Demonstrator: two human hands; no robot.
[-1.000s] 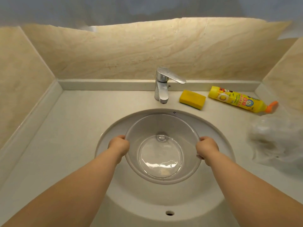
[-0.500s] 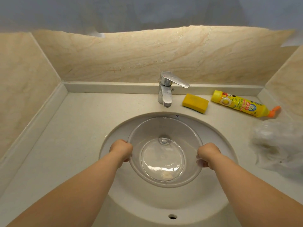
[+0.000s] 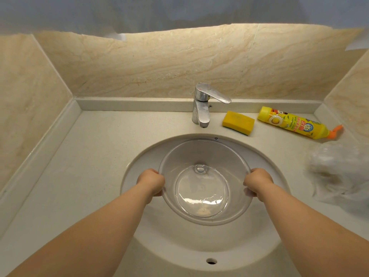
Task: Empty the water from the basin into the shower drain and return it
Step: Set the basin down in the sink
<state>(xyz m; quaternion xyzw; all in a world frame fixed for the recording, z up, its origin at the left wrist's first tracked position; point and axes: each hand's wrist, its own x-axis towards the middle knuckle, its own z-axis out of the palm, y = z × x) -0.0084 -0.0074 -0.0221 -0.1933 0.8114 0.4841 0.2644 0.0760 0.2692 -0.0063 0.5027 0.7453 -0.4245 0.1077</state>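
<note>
While the clear basin (image 3: 203, 182) sits inside the round sink (image 3: 139, 166), holding shallow water, the left hand (image 3: 151, 181) has its grip clenched on the basin's left rim; the right hand (image 3: 257, 181) clamps the right rim; a faucet (image 3: 201, 106), yellow sponge (image 3: 238, 122), detergent bottle (image 3: 293, 123) and crumpled plastic bag (image 3: 339, 170) occupy the desk (image 3: 79, 166).

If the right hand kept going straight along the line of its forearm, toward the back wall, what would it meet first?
The right hand, clamped on the clear basin, points up and slightly left in the picture. Beyond the basin's rim, it would likely cross the sink's back edge and meet the faucet; the yellow sponge lies just right. Depth is unclear.
</note>
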